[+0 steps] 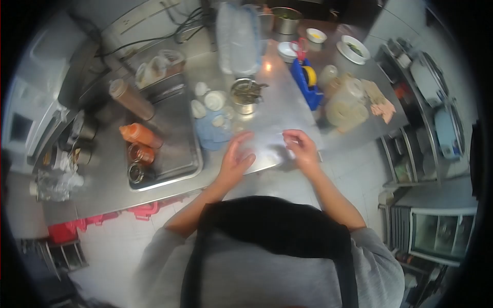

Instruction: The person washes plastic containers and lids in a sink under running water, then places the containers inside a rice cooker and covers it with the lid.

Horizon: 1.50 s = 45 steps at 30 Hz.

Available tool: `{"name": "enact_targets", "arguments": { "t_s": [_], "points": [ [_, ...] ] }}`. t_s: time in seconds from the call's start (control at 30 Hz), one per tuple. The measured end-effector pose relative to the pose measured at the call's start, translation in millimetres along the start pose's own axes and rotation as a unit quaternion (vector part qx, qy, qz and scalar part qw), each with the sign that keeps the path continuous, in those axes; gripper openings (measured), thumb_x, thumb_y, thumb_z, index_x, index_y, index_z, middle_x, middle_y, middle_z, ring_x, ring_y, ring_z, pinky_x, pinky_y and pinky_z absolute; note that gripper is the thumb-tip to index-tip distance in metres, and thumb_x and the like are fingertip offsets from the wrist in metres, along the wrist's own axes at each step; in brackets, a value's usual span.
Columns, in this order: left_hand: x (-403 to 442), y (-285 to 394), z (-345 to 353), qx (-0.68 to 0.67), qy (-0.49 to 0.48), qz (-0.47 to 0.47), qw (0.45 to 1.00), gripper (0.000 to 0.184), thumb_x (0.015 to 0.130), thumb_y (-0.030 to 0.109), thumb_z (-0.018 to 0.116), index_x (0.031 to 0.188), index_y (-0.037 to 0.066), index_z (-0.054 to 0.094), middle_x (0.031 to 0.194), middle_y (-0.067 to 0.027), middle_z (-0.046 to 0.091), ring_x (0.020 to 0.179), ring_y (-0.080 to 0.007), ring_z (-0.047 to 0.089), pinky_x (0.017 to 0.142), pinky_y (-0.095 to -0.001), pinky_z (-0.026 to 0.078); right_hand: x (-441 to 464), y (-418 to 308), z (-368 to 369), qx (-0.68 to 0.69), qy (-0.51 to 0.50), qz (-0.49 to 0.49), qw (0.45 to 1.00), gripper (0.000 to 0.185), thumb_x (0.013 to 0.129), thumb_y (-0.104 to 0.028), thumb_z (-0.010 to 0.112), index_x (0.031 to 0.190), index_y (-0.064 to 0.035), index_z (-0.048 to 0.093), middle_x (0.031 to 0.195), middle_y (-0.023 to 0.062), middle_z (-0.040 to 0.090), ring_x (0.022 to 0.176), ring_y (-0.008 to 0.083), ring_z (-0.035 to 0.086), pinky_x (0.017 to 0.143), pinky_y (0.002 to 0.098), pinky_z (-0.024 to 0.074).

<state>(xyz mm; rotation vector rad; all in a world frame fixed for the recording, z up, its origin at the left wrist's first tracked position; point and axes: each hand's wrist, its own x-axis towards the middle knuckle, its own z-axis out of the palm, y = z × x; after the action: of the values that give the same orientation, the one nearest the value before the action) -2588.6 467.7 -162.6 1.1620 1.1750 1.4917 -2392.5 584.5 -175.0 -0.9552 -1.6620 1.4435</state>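
My left hand (238, 158) is over the front of the steel counter (267, 115), thumb and fingers apart with nothing visible between them. To its right, my right hand (303, 150) has its fingers bent in toward the thumb. A small pale spot shows at those fingertips, too blurred to name. Just beyond my left hand lies a folded blue cloth (213, 134), with small white containers (214, 100) behind it. A metal pot (245, 97) holding utensils stands farther back, between the two hands' positions.
A steel tray (177, 120) at left holds an orange squeeze bottle (137, 134) and jars. A blue tape dispenser (306, 86), a large translucent container (345, 108) and a white bowl (353, 50) stand at right. A plastic-wrapped stack (239, 41) is at the back.
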Motion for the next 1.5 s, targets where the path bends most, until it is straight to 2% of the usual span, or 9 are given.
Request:
{"name": "enact_targets", "arguments": {
  "t_s": [0.17,0.27,0.4,0.5,0.57,0.83,1.13,1.4,1.5],
  "points": [
    [-60.2,-73.3,96.0,-0.469,-0.023,-0.242,0.849,0.063,0.089,0.049,0.049,0.136,0.010,0.031,0.137,-0.0161,0.038,0.120,-0.0329,0.045,0.093,-0.0432,0.042,-160.8,44.0,-72.4,0.655,0.083,0.204,0.723,0.038,0.093,-0.023,0.049,0.126,-0.0062,0.042,0.114,0.0128,0.058,0.102,0.0252,0.059,0.082,0.0352,0.0498],
    [-82.6,-75.3,141.6,-0.468,-0.154,-0.471,0.731,0.058,0.092,0.050,0.038,0.139,0.017,0.029,0.139,-0.0170,0.035,0.120,-0.0300,0.042,0.096,-0.0466,0.036,-261.6,29.9,-57.6,0.457,0.155,0.231,0.845,0.036,0.094,-0.021,0.047,0.127,-0.0090,0.042,0.119,0.0163,0.054,0.108,0.0282,0.055,0.087,0.0383,0.0487],
    [-102.7,-109.0,225.4,-0.535,-0.263,-0.629,0.499,0.058,0.093,0.050,0.038,0.139,0.017,0.026,0.143,-0.0184,0.029,0.124,-0.0325,0.039,0.098,-0.0504,0.034,-348.8,74.8,-117.6,0.699,0.161,0.255,0.648,0.037,0.094,-0.022,0.047,0.129,-0.0100,0.042,0.123,0.0188,0.050,0.114,0.0309,0.051,0.093,0.0426,0.0456],
    [-135.5,-119.8,306.5,-0.309,-0.383,-0.567,0.660,0.054,0.093,0.046,0.038,0.136,0.014,0.034,0.142,-0.0187,0.030,0.125,-0.0318,0.038,0.099,-0.0461,0.035,-454.0,91.6,-139.8,0.564,0.376,0.230,0.698,0.033,0.092,-0.026,0.052,0.120,-0.0087,0.050,0.121,0.0167,0.053,0.107,0.0293,0.055,0.088,0.0388,0.0481],
    [-158.0,-215.1,331.7,0.139,-0.627,-0.157,0.750,0.051,0.091,0.045,0.044,0.130,0.012,0.045,0.138,-0.0204,0.035,0.123,-0.0328,0.040,0.100,-0.0441,0.035,-539.9,169.1,-135.4,0.096,0.467,0.339,0.811,0.033,0.088,-0.028,0.056,0.113,-0.0071,0.057,0.114,0.0173,0.058,0.101,0.0272,0.058,0.084,0.0370,0.0485],
    [-179.1,-196.7,524.8,0.307,-0.736,-0.190,0.572,0.047,0.088,0.044,0.049,0.123,0.012,0.049,0.132,-0.0187,0.041,0.118,-0.0338,0.044,0.096,-0.0444,0.037,-795.8,241.4,-10.5,0.031,0.531,0.626,0.570,0.033,0.084,-0.024,0.057,0.110,-0.0042,0.060,0.093,0.0184,0.063,0.090,0.0328,0.060,0.081,0.0383,0.0478],
    [-171.5,-235.8,720.0,0.370,-0.794,-0.168,0.452,0.043,0.086,0.043,0.054,0.114,0.011,0.054,0.126,-0.0167,0.048,0.112,-0.0350,0.049,0.092,-0.0448,0.040,-808.0,240.3,-148.3,0.117,0.515,0.607,0.593,0.034,0.085,-0.023,0.055,0.112,-0.0039,0.058,0.097,0.0191,0.061,0.092,0.0328,0.059,0.083,0.0386,0.0467],
    [-201.9,-101.7,962.4,0.217,-0.738,0.474,0.427,0.039,0.078,0.036,0.063,0.102,0.004,0.060,0.102,-0.0194,0.058,0.100,-0.0357,0.054,0.086,-0.0447,0.042,-820.1,89.2,-421.9,0.035,0.722,0.335,0.604,0.035,0.085,-0.023,0.054,0.114,-0.0036,0.056,0.100,0.0197,0.060,0.095,0.0329,0.058,0.085,0.0388,0.0458],
    [-300.2,-116.3,1034.4,0.156,-0.876,0.424,0.170,0.033,0.083,0.034,0.057,0.103,0.008,0.060,0.110,-0.0185,0.057,0.102,-0.0364,0.054,0.086,-0.0423,0.043,-791.2,31.5,-522.8,0.063,0.726,0.143,0.670,0.035,0.086,-0.023,0.054,0.115,-0.0036,0.056,0.102,0.0199,0.059,0.096,0.0329,0.058,0.085,0.0389,0.0454]
  ]
}}
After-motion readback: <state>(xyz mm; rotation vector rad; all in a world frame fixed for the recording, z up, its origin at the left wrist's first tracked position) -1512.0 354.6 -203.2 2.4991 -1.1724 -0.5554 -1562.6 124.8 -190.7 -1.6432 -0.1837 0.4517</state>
